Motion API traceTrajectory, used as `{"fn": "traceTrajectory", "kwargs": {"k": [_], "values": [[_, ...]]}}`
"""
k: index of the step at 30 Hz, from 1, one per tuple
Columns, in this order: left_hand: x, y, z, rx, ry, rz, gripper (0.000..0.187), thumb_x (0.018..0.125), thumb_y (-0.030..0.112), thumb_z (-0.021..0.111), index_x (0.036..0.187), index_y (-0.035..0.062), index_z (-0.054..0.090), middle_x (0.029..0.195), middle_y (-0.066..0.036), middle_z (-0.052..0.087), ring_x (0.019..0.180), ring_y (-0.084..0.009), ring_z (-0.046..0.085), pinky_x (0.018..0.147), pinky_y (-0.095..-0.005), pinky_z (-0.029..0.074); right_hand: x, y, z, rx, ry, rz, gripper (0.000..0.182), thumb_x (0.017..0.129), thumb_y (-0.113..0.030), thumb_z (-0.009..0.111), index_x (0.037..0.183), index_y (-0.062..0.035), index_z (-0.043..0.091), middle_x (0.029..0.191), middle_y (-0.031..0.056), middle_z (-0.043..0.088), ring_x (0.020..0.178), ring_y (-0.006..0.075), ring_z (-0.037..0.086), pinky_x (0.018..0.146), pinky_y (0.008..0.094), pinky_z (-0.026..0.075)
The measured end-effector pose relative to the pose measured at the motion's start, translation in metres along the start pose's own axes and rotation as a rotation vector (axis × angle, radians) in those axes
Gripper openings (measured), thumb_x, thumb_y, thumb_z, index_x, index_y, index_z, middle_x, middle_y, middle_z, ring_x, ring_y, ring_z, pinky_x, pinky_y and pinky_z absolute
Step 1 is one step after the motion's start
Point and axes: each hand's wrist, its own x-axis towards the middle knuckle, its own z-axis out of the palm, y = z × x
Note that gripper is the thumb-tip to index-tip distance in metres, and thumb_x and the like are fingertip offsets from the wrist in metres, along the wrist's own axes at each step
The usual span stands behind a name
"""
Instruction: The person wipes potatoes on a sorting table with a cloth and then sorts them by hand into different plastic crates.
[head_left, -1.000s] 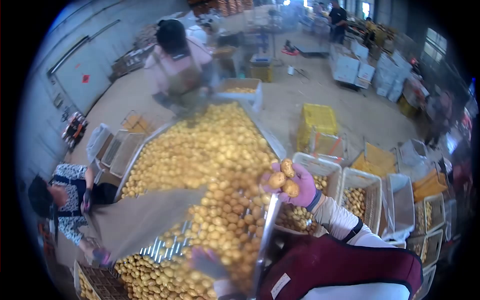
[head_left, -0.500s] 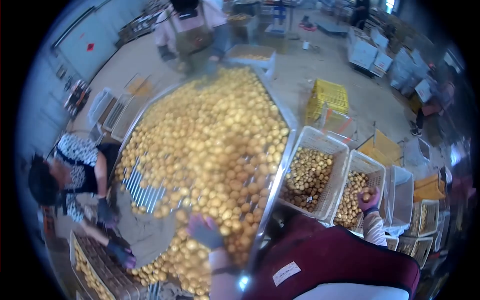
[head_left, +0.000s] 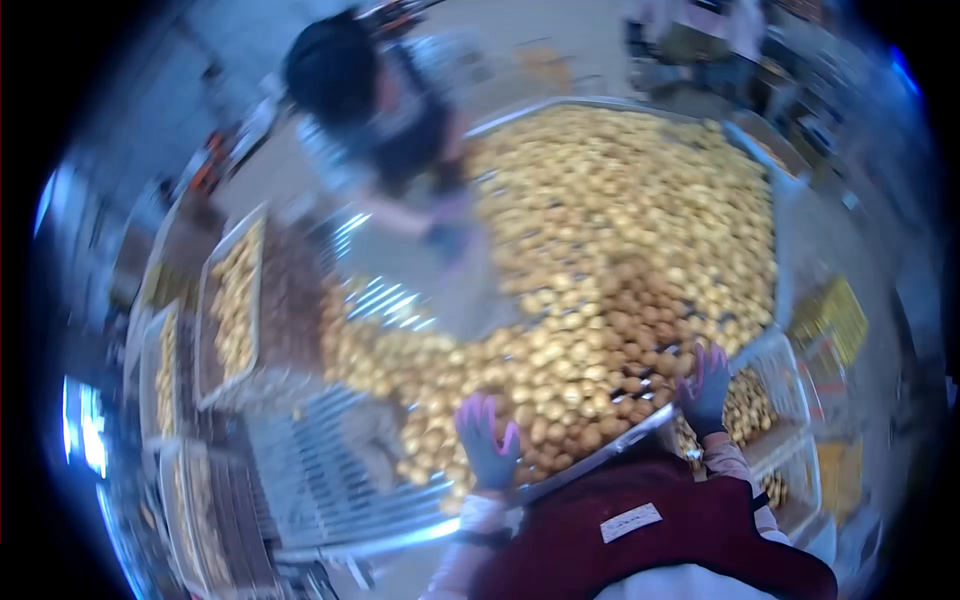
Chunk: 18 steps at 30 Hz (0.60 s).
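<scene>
Round yellow-brown produce that looks like potatoes (head_left: 640, 190) is spread over a slatted metal table (head_left: 330, 470). My left hand (head_left: 487, 440), in a grey glove with pinkish fingertips, is at the near edge of the pile with its fingers spread, holding nothing visible. Over the table's near right rim is my right hand (head_left: 706, 390), gloved the same way, fingers apart and nothing seen in it. Darker brown potatoes (head_left: 650, 310) lie just beyond and left of it. Both hands are beside the pile; exact contact is hard to make out.
A co-worker (head_left: 380, 130) leans over the table's far left side, smeared by motion. Another person (head_left: 700, 40) stands beyond the far end. Filled crates (head_left: 230, 310) stand at the left, and a white crate (head_left: 790, 390) of potatoes at the right. A yellow crate (head_left: 835, 320) is farther right.
The view has swung left. My right hand has moved from the crates, where it held brown potatoes, to the table rim, now open. My left hand has come to the pile's near edge.
</scene>
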Motion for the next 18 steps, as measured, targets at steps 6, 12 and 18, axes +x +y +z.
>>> {"fn": "traceTrajectory", "kwargs": {"k": [6, 12, 18], "values": [[-0.081, -0.085, -0.078, 0.447, 0.329, -0.432, 0.066, 0.093, 0.036, 0.062, 0.147, 0.0039, 0.042, 0.151, -0.024, 0.039, 0.143, -0.0453, 0.03, 0.118, -0.0571, 0.022, 0.037, -0.036, 0.026, 0.059, -0.276, 0.002, 0.059, 0.092, -0.034, 0.06, 0.142, -0.0062, 0.047, 0.142, 0.0204, 0.05, 0.129, 0.0407, 0.049, 0.108, 0.0489, 0.038], [-0.131, -0.211, -0.061, 0.384, 0.419, -0.695, 0.096, 0.078, 0.051, 0.078, 0.148, -0.0013, 0.038, 0.148, -0.028, 0.041, 0.139, -0.0454, 0.035, 0.114, -0.0536, 0.03, 0.034, -0.027, 0.028, 0.025, -0.306, -0.051, 0.06, 0.093, -0.032, 0.058, 0.145, -0.0056, 0.043, 0.141, 0.0182, 0.051, 0.132, 0.0364, 0.046, 0.111, 0.0466, 0.035], [-0.023, -0.212, -0.038, 0.133, 0.453, -0.903, 0.118, 0.065, 0.061, 0.084, 0.148, -0.005, 0.033, 0.143, -0.029, 0.046, 0.133, -0.0425, 0.046, 0.11, -0.0455, 0.039, 0.02, 0.018, 0.067, 0.016, -0.223, -0.136, 0.064, 0.099, -0.047, 0.05, 0.142, -0.0007, 0.046, 0.139, 0.0221, 0.052, 0.132, 0.0388, 0.046, 0.111, 0.0477, 0.034]]}}
